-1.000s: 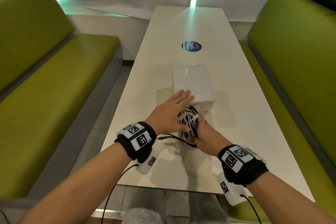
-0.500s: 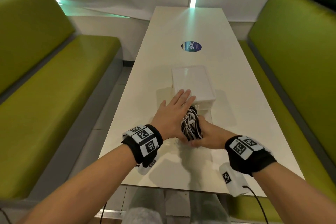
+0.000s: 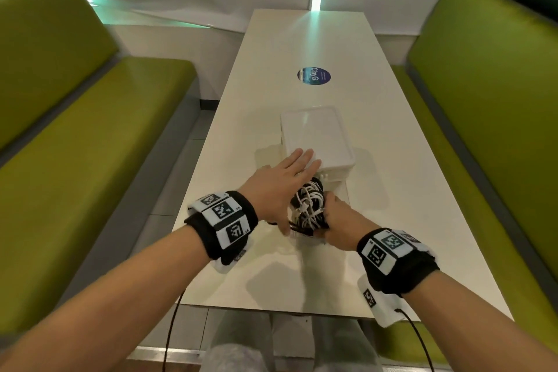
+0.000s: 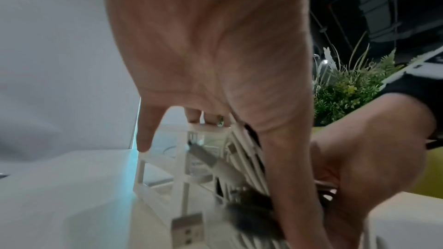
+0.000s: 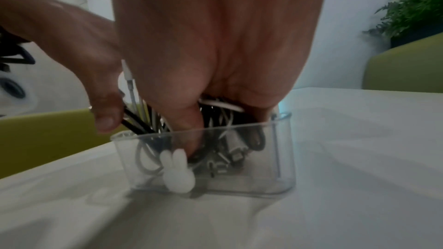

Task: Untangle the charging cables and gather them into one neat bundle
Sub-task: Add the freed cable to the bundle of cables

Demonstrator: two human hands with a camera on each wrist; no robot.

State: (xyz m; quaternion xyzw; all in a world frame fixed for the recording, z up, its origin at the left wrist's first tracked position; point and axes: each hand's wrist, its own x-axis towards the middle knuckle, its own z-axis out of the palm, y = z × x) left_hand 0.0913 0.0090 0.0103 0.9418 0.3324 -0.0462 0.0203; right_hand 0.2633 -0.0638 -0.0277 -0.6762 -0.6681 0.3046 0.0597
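A bundle of black and white charging cables (image 3: 308, 205) stands in a small clear container (image 5: 282, 158) on the white table (image 3: 392, 190). My right hand (image 3: 335, 220) grips the bundle from the right, with its thumb down inside the container among the cables (image 5: 223, 139). The left hand (image 3: 290, 178) lies flat against the bundle's left side, fingers straight and tips over a white box (image 3: 317, 136). In the left wrist view the cables (image 4: 239, 158) run under my palm and a USB plug (image 4: 187, 232) hangs low.
A white rabbit figure (image 5: 176, 171) sticks to the container's front wall. The white box sits just behind the container. A blue round sticker (image 3: 314, 76) lies further up the table. Green benches (image 3: 90, 145) flank both sides. A plant (image 5: 412, 10) stands at the back right.
The loose black cable that trailed on the table by my left wrist has been drawn in to the bundle. Both hands stay on the bundle, and my right wrist has shifted slightly.
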